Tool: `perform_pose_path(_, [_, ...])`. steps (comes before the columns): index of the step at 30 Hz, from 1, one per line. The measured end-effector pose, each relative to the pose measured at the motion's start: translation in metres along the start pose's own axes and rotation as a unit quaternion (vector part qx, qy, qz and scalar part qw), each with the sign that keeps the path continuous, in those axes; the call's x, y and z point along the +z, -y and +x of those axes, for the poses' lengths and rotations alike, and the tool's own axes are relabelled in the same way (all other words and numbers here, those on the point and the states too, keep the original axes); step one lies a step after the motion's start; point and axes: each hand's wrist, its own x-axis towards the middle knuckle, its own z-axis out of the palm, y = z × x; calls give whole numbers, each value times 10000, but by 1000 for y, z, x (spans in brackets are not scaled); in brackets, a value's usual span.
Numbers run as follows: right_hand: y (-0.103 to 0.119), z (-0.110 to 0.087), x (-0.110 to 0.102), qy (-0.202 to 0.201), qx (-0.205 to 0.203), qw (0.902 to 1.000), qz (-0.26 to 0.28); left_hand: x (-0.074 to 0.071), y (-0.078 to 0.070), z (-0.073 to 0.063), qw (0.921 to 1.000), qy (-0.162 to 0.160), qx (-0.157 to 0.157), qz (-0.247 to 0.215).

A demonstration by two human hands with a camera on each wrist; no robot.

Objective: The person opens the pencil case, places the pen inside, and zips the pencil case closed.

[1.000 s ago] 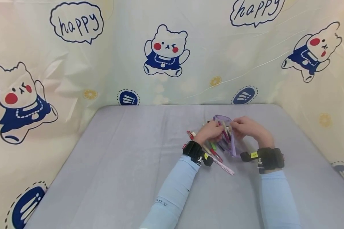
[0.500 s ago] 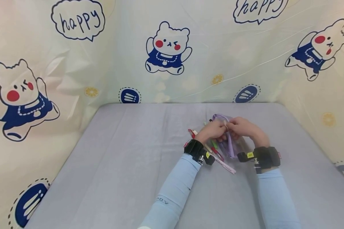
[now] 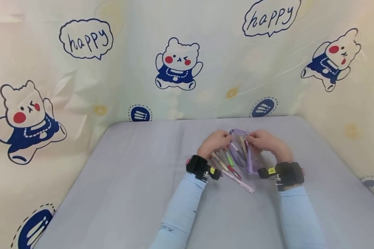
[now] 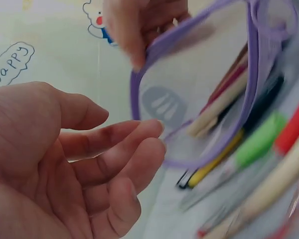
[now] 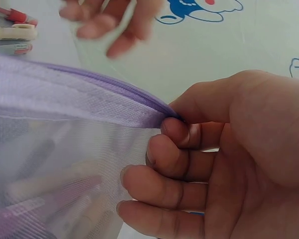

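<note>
A purple-trimmed mesh pencil pouch (image 3: pixel 249 163) has its zip mouth gaping towards the left. My right hand (image 3: pixel 266 141) pinches the pouch's zip edge between thumb and index finger, plainly seen in the right wrist view (image 5: pixel 199 129). Several pens, among them a beige pen (image 4: pixel 217 112), lie inside the mesh. My left hand (image 3: pixel 216 141) hovers beside the mouth; in the left wrist view its thumb and fingers are apart with nothing between them. Below it on the table lie several loose pens, including a green-capped pen (image 3: pixel 229 158), a red pen (image 3: pixel 234 172) and a pale pink pen (image 3: pixel 238 181).
A grey-lilac cloth covers the table (image 3: pixel 137 186). Behind it hangs a pale curtain (image 3: pixel 218 62) printed with cartoon bears. Each wrist carries a black camera strap, and the loose pens lie fanned out close to the pouch's left side.
My left hand has drawn back left from the pouch's mouth, where its fingers worked among pens. The right hand keeps its pinch on the edge. The head view has tilted slightly.
</note>
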Motion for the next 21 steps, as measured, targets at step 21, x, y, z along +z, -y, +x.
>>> perform_pose_path(21, [-1, -1, -2, 49, 77, 9999, 52, -19, 39, -30, 9859, 484, -905, 1325])
